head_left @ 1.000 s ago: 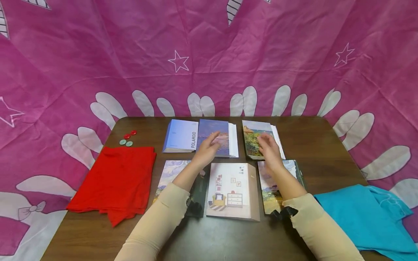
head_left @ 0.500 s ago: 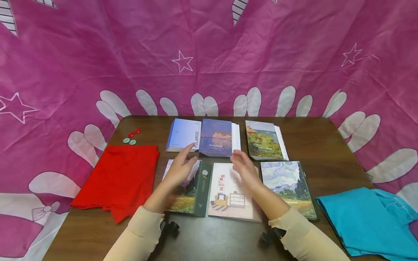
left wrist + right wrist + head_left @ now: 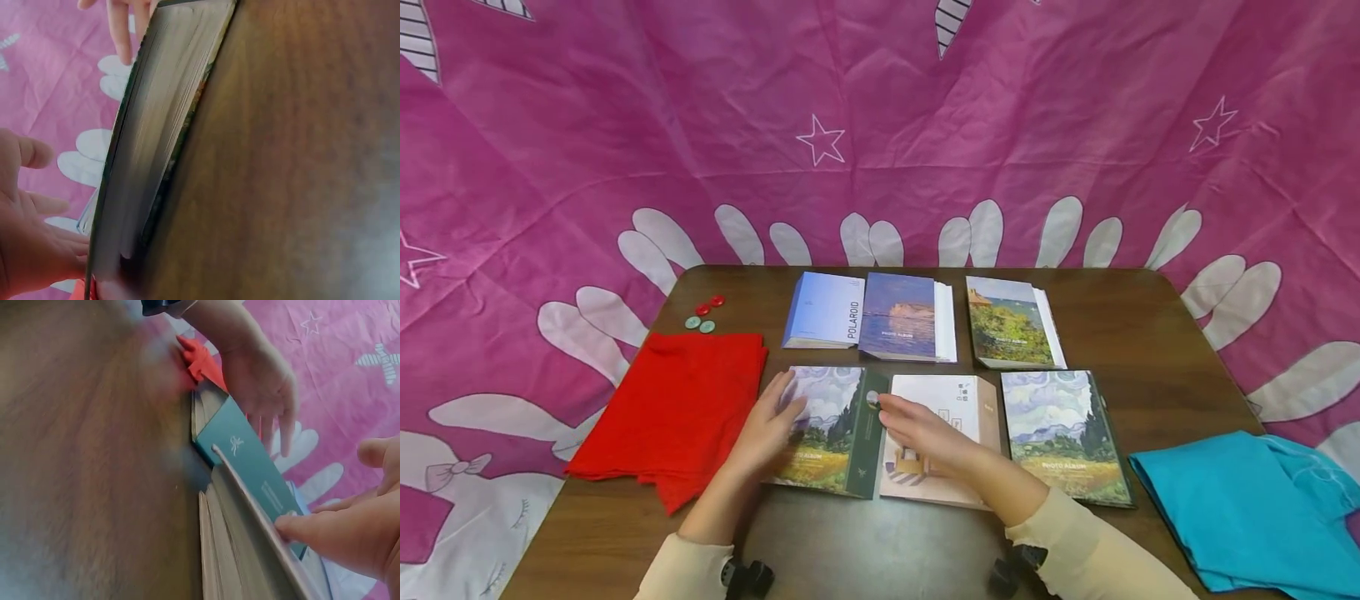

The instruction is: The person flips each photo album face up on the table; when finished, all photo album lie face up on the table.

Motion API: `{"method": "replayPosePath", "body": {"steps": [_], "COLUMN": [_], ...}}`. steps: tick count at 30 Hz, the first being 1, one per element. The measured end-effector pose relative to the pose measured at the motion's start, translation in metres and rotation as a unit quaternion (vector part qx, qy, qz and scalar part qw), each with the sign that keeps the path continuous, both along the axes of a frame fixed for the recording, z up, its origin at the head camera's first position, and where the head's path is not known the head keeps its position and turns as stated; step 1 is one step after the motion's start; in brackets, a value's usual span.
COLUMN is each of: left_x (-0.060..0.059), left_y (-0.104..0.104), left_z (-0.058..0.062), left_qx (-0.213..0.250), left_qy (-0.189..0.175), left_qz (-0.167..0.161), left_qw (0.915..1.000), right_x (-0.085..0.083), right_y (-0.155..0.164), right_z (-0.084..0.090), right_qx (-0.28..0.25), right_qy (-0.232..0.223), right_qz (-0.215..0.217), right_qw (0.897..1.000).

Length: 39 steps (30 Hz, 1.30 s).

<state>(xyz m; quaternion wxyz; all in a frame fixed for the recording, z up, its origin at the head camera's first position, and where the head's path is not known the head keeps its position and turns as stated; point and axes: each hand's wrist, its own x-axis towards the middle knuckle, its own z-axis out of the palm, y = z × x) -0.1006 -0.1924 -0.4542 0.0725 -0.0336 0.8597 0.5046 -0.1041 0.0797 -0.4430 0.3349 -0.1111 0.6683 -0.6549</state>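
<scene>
We see a photo album with a painted cypress landscape cover and dark green spine (image 3: 831,429) lying flat on the dark wooden table (image 3: 1120,325), just left of centre in the lower half of the frame. Its long axis runs from the near edge towards the far edge, spine on its right.

Our left hand (image 3: 771,429) lies on its left edge, fingers fairly straight and loosely spread over the cover. Our right hand (image 3: 925,429) reaches in from the right, across the beige album with a drawn room on its cover (image 3: 951,400), fingertips at the green spine. Neither hand is curled round anything. The left hand is the nearer.

A folded red cloth (image 3: 673,412) lies just left.
</scene>
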Motion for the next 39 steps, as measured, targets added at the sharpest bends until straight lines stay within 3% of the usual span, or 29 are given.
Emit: {"method": "replayPosePath", "body": {"steps": [8, 12, 18, 23, 29, 34, 39], "left_x": [0.001, 0.003, 0.01, 0.01, 0.011, 0.012, 0.011], "left_y": [-0.005, -0.004, 0.003, 0.014, 0.028, 0.035, 0.043], "left_z": [-0.001, -0.005, -0.015, -0.019, -0.019, -0.022, -0.022], "left_qx": [0.027, 0.064, 0.106, 0.059, 0.035, 0.021, 0.077], "left_qy": [-0.011, -0.012, 0.01, 0.015, 0.008, 0.033, 0.039], "left_qz": [-0.003, -0.014, -0.015, 0.014, 0.022, -0.018, -0.05], "left_qw": [0.9996, 0.9978, 0.9943, 0.998, 0.9991, 0.9991, 0.995], "right_x": [-0.001, -0.004, -0.004, -0.004, -0.003, -0.006, -0.015], "right_y": [-0.007, -0.009, -0.012, -0.017, -0.022, -0.015, -0.004], "right_z": [0.004, 0.001, -0.004, -0.007, -0.012, -0.01, -0.002], "right_qx": [-0.006, -0.04, -0.095, -0.119, -0.04, -0.017, -0.033], "right_qy": [-0.016, -0.035, -0.04, -0.025, 0.031, 0.031, 0.024], "right_qz": [0.027, 0.014, -0.033, -0.111, -0.185, -0.152, -0.132], "right_qw": [0.999, 0.998, 0.994, 0.986, 0.981, 0.988, 0.99]}}
